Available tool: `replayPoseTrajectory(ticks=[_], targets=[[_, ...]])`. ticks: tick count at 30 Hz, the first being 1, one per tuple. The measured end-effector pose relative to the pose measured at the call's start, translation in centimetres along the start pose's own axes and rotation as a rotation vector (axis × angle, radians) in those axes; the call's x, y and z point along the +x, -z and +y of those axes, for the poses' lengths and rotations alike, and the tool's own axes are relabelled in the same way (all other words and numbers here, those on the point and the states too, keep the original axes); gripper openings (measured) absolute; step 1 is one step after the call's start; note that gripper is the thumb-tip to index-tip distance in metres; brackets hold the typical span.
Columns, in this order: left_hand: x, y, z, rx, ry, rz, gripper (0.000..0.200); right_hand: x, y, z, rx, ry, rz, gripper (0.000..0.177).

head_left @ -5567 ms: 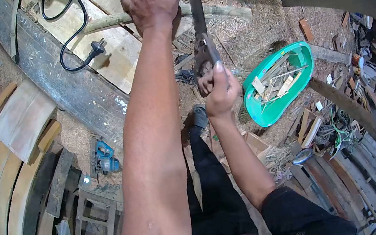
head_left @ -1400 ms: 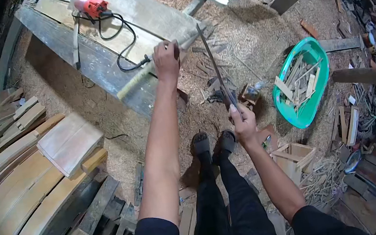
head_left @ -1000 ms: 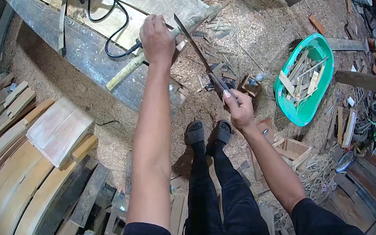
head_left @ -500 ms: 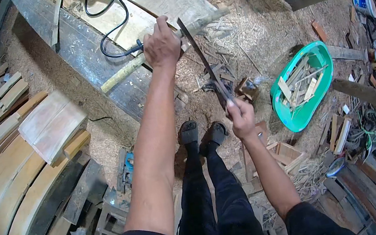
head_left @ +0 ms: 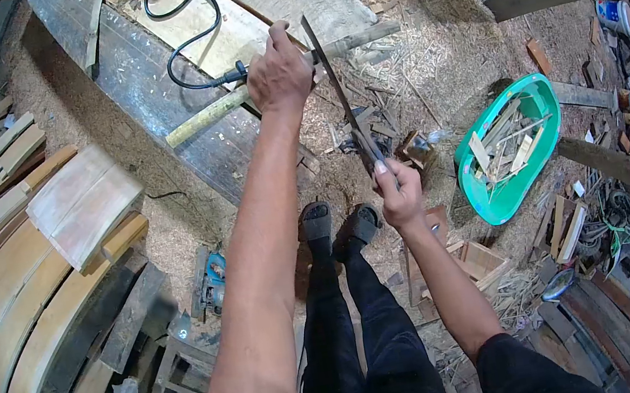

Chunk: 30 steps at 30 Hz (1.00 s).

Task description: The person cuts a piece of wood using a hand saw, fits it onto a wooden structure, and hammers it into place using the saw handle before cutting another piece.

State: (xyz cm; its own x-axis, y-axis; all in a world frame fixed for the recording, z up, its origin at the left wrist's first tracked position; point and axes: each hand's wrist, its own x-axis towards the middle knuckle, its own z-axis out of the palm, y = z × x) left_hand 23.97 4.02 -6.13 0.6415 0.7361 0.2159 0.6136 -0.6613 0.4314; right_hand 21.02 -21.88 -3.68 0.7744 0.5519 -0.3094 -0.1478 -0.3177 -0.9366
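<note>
Left hand: the hand (head_left: 279, 74) is over the stick, most of its fingers curled down around it and one lifted a little; the underside of the grip is hidden.
Right hand: the fingers of this hand (head_left: 399, 192) are closed round the handle end of the saw, thumb on top.
Stick: the stick (head_left: 206, 119) lies slantwise across the tabletop (head_left: 185, 93), its far end past the edge.
Saw: the saw (head_left: 335, 85) points up and away, its blade crossing the stick just beside the left hand; I can't tell if they touch.
Cord: the black cord (head_left: 216, 15) loops over the boards, its plug (head_left: 238, 70) near the left hand.
Floor: a green tub (head_left: 502, 201) holds wood scraps (head_left: 507, 141); a blue power tool (head_left: 215, 276) sits beside the left forearm.
</note>
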Motion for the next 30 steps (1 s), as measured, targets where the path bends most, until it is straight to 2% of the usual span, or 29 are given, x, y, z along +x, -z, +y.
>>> replayPoseTrajectory(ticks=[4,7,11,12,15,17,19,22,25,26,29,30], targets=[[-0.2,0.6,0.2,0.003,-0.052,0.021,0.04,2.4,-1.3,-0.2,0.193,-0.077,-0.022,0.037],[0.0,0.4,0.0,0.019,-0.051,0.005,0.04,2.8,-0.7,0.6,0.107,-0.025,-0.04,0.037],[0.2,-0.6,-0.4,-0.03,-0.057,0.056,0.028,3.1,0.0,0.4,0.128,-0.011,0.012,0.038],[0.6,1.2,0.3,0.052,-0.072,-0.095,0.02,3.4,0.1,0.3,0.139,-0.033,-0.002,0.038],[1.5,-0.1,-2.5,0.205,-0.233,0.083,0.024,4.1,-0.7,-1.5,0.026,0.056,0.03,0.039],[2.5,0.8,-4.3,0.35,-0.273,0.079,0.026,4.8,-1.4,-1.5,0.076,0.055,-0.004,0.039],[2.5,1.6,-4.1,0.392,-0.313,0.28,0.024,5.2,-2.0,-2.2,0.11,0.034,-0.034,0.038],[3.5,0.8,-2.4,0.322,-0.286,0.225,0.028,5.0,-1.9,-2.0,0.099,0.038,-0.017,0.038],[3.1,1.6,0.3,-0.026,0.038,0.003,0.024,4.1,-1.1,-1.5,0.092,0.012,0.007,0.039],[3.1,1.8,0.5,-0.014,0.0,-0.011,0.021,3.8,-0.7,-1.6,0.091,-0.023,0.006,0.04],[2.5,2.2,2.4,-0.064,0.138,-0.171,0.018,4.1,-0.3,-1.8,0.088,-0.034,0.016,0.039],[2.7,1.5,2.4,-0.054,0.076,-0.007,0.019,4.1,-0.4,-2.1,0.094,-0.017,0.033,0.039]])
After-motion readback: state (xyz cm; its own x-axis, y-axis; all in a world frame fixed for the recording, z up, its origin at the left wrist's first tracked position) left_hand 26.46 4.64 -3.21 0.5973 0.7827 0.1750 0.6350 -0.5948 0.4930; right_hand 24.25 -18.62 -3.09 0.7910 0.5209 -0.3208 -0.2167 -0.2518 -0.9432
